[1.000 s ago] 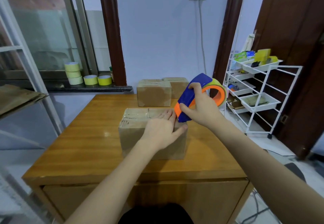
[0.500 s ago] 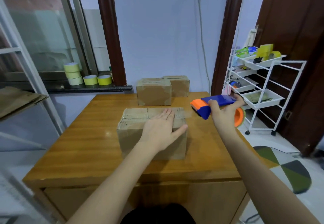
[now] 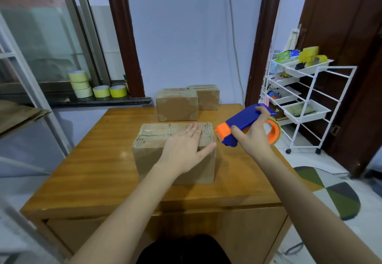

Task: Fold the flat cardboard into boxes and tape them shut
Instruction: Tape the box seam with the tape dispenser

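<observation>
Standing on wooden table (image 3: 99, 172), taped boxes (image 3: 177, 104), lilac wall (image 3: 186, 36)

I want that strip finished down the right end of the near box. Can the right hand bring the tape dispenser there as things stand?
Probably yes. The right hand grips the tape dispenser just beside the near box, with only bare table between them. The left hand lies flat on top, thumb near that edge.
</observation>
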